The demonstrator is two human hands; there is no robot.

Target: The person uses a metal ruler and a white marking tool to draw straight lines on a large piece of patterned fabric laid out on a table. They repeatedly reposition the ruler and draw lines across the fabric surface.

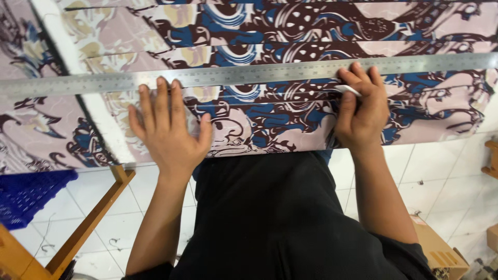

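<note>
A long steel ruler (259, 73) lies across patterned fabric (270, 119) in blue, brown and pale pink, spread over a table. My left hand (168, 129) presses flat on the fabric, fingers apart, with its fingertips on the ruler's near edge. My right hand (362, 111) rests just below the ruler and pinches a small white piece of chalk (346, 89), whose tip points left along the ruler's edge.
The table's near edge runs just in front of my body in a black top. A blue plastic crate (26, 194) and a wooden frame (88, 223) stand on the white tiled floor at the left. A cardboard box (438, 249) sits at the lower right.
</note>
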